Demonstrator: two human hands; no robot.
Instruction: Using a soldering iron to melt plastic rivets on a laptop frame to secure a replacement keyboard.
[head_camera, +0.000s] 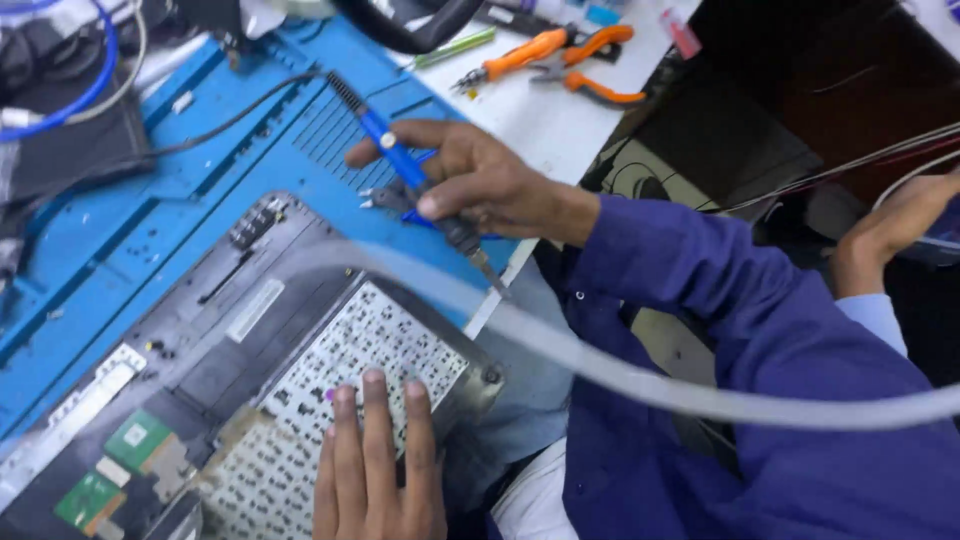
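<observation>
Head view: left hand (378, 470) lies flat and open, fingers spread on the perforated white back of a keyboard (340, 370), set in a dark opened laptop shell (215, 330) at lower left. Right hand (480, 180), in a purple sleeve, grips a blue-handled soldering iron (400, 160) at frame centre above the blue mat (120, 250), tip pointing down-right. Orange pliers (570, 60) lie at top centre. Another person's hand (900, 220) shows at far right.
</observation>
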